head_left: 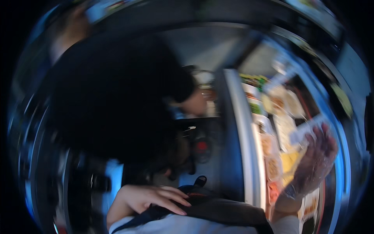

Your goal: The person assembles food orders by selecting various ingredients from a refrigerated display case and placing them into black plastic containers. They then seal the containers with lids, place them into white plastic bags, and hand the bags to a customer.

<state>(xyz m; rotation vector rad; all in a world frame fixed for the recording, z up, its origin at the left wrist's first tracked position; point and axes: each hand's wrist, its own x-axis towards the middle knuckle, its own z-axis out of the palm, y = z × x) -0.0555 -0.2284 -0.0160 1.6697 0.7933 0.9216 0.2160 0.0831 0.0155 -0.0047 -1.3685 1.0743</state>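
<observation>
My left hand is bare and lies on the dark apron at my waist, its fingers stretched out with nothing in them. On the right side, my right hand wears a thin see-through plastic glove and is raised over the food counter with its fingers apart. Just beyond its fingertips is a whitish, blurred shape; I cannot tell whether they touch it. Beneath and beside this hand are small food tubs, among them one with yellow contents and one with pink-red contents.
A person in black stands close in front of me on the left, with a bare hand near the counter. The counter's metal edge runs along the tubs. Greens sit at the far end. A shoe shows on the floor.
</observation>
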